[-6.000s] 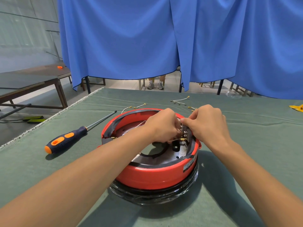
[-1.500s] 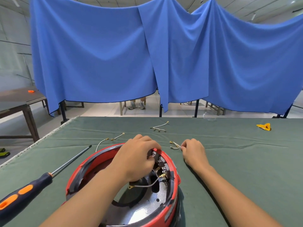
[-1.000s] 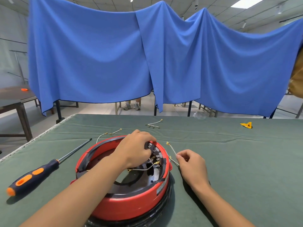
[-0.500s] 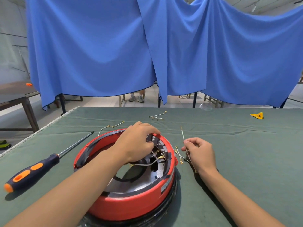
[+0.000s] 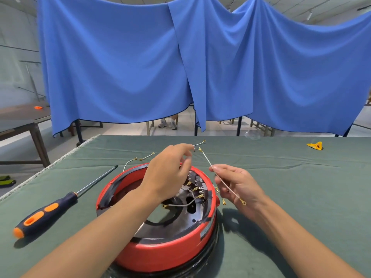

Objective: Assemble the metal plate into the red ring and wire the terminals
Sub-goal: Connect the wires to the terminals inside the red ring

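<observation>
so from the head cam: your right hand point(image 5: 237, 184) is pinching a white wire point(image 5: 219, 178) mid-length, and your left hand point(image 5: 167, 173) hovers above the red ring point(image 5: 170, 251), fingertips curled toward the wire's top end (can't tell if they actually grip it). metal plate point(image 5: 180, 221) sits inside the ring on the green table point(image 5: 301, 197). screwdriver point(image 5: 50, 209) lies off to the left.

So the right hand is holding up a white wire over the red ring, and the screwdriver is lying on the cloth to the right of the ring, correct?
Not quite. The head view shows the screwdriver lying left of the red ring, not right. The right hand does hold up a white wire.
</observation>
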The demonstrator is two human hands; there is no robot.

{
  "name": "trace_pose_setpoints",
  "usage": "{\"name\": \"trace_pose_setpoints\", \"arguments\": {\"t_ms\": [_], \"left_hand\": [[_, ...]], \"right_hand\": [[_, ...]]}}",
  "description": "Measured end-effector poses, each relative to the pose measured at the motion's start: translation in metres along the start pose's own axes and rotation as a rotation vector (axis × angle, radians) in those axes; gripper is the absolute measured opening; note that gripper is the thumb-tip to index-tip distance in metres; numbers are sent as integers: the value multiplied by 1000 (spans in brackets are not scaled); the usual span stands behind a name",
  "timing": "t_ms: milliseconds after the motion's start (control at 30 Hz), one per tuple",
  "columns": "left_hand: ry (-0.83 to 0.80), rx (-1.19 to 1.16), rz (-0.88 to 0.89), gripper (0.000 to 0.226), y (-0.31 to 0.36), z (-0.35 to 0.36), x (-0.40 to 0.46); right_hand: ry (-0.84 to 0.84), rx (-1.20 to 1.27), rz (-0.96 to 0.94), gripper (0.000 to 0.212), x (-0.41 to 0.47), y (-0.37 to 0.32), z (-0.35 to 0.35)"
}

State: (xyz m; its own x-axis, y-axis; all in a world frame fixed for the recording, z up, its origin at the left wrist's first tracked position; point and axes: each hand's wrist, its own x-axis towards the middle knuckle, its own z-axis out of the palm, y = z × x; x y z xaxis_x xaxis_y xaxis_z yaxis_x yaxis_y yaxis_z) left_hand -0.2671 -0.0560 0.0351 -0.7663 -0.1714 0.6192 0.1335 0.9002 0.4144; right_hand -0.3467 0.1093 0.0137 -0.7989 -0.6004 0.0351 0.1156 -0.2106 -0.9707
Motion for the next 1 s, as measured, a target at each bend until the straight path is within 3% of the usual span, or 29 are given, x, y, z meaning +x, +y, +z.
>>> {"name": "trace_pose_setpoints", "arguments": {"t_ms": [33,167,400,533,633,733,867,1000], "left_hand": [[24,-26,-7,21,2,-1,0],[17,-105,-34,39,5,-3,-1],[-29,-337,-103,16,8,-2,-1],[-38,-561,-233,14,12,-5,1],[-50,-794,-374,13,18,-9,3],[-40,-976,-547,12,19,-17,9],[-16,-977,-639,10,13,-31,15],[-143,-849,-693,10,2,-42,11]], "right_hand": [[-41,-19,11,11,-1,-1,2],[-73,-70,-7,10,-2,0,3],[-42,-129,-104,10,1,3,3],[-76,-172,-139,13,-2,0,9],[-85,-194,-168,4,-4,-6,13],[-100,-178,-191,10,-8,-10,19],[-51,-220,-204,18,-10,-9,24],[24,-255,-202,21,-12,-11,29]]}}
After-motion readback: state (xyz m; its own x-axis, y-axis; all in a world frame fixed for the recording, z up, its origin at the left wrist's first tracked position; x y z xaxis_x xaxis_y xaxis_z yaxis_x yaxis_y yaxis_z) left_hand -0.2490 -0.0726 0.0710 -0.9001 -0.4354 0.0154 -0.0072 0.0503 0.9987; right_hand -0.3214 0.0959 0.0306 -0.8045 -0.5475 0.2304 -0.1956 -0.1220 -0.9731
